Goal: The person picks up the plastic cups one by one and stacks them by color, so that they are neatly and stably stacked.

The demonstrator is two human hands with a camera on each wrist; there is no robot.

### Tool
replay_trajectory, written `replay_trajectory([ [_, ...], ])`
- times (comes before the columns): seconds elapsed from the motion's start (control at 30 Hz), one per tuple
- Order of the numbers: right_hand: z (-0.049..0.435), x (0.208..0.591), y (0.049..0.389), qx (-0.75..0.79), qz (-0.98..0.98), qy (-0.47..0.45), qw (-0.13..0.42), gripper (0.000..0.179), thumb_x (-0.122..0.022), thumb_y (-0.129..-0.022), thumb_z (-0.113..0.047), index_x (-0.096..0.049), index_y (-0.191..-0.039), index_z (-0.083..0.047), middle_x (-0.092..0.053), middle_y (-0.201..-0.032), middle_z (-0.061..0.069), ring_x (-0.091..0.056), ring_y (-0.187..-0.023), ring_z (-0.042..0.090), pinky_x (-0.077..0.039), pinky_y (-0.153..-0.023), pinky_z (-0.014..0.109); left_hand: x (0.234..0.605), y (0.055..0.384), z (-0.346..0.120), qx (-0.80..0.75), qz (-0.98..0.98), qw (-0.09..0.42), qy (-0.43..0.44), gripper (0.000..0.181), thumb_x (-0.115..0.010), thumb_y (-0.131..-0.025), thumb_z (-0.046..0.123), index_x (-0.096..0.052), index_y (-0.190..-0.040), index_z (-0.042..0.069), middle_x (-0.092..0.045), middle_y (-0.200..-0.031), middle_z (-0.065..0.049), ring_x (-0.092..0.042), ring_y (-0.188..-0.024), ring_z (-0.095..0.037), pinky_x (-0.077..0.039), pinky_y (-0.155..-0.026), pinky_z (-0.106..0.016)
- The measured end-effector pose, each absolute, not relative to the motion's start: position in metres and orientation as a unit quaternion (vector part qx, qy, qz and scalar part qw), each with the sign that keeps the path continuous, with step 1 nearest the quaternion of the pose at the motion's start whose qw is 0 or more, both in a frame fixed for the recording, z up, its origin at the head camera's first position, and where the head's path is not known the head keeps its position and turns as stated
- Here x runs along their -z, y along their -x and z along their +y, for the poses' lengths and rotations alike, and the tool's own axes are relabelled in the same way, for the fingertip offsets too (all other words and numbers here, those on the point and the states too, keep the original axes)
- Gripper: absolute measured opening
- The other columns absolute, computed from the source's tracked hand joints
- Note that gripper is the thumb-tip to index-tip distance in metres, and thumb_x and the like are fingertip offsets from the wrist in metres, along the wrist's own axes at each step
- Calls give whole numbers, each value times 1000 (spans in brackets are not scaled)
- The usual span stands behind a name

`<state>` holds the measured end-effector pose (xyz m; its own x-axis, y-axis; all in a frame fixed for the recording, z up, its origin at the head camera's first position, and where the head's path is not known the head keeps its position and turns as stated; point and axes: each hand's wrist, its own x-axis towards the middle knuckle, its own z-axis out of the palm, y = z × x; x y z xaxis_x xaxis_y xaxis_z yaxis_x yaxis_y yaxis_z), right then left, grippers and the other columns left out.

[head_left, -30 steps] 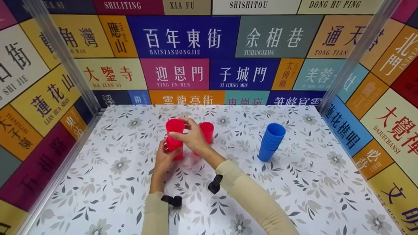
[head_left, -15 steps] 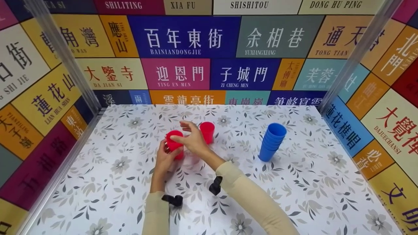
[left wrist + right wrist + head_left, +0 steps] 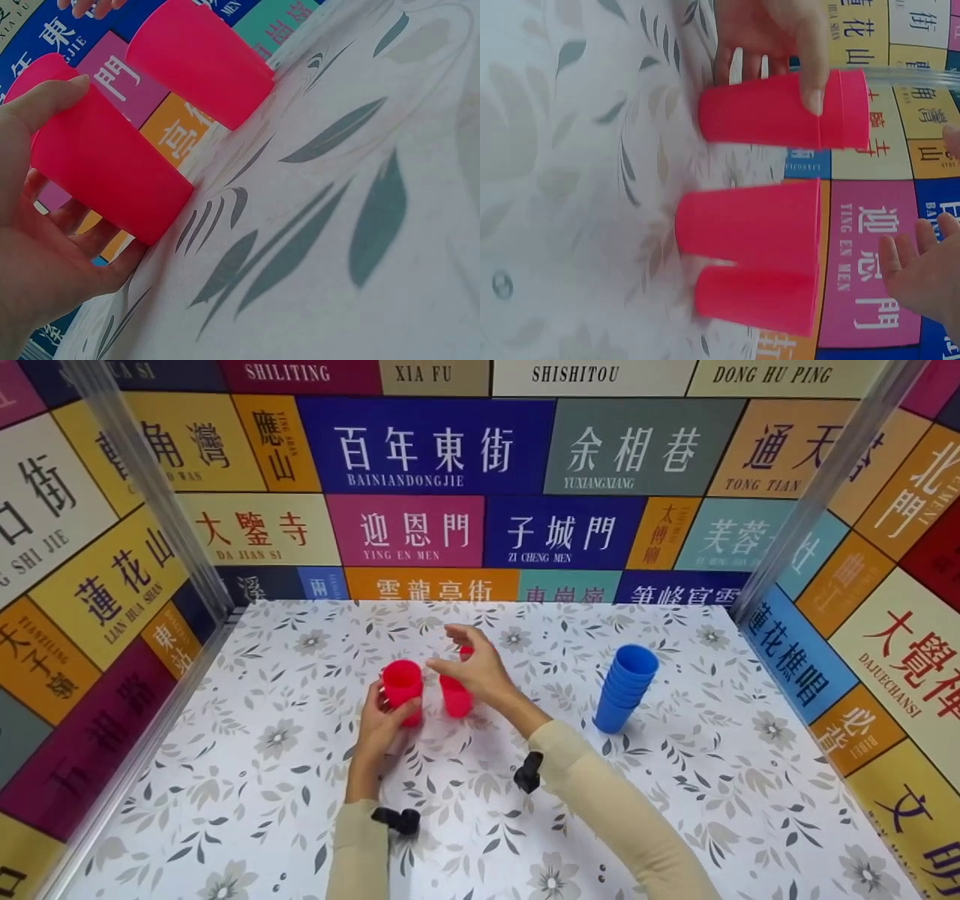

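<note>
My left hand (image 3: 381, 720) grips a pair of nested red cups (image 3: 403, 682) standing on the table, thumb on the near side and fingers round the back. The right wrist view shows a second rim line near the top of this stack (image 3: 780, 111). My right hand (image 3: 484, 671) hovers over two more red cups to its right, thumb and fingers spread apart and holding nothing. Of these, the nearer red cup (image 3: 456, 699) stands upright beside the stack. Most of the farther red cup (image 3: 754, 301) is hidden behind my right hand in the head view.
A stack of several blue cups (image 3: 627, 690) stands on the right of the table. Leaf-patterned white covering (image 3: 300, 810) spreads over the tabletop. Panels with printed street names (image 3: 420, 446) wall in the back and both sides.
My right hand lowered a red cup into the one my left hand holds and let go. It then moved right, over the other red cups. The left hand stayed in place.
</note>
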<state>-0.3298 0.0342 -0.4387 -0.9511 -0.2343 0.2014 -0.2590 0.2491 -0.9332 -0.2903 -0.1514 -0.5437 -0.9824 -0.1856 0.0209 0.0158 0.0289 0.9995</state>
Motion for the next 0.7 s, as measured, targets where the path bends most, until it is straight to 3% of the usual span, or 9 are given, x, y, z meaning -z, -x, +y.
replay_trajectory([
  [0.47,77,443,353,-569,-811,-133,36,66,-84,-81,-28,-56,-139,-12,-58,-140,9,-48,-134,27,-42,-113,47,546,292,-153,691,-716,78,-63,65,-76,-85,16,-45,-142,10,-54,-141,-18,-53,-130,-35,-44,-111,-47],
  [0.7,92,452,361,-570,-812,-120,36,64,-83,-83,-29,-56,-139,-12,-55,-143,13,-47,-134,28,-40,-115,48,544,292,-153,689,-718,74,-60,69,-77,-85,17,-42,-144,9,-54,-141,-20,-53,-131,-35,-44,-112,-46],
])
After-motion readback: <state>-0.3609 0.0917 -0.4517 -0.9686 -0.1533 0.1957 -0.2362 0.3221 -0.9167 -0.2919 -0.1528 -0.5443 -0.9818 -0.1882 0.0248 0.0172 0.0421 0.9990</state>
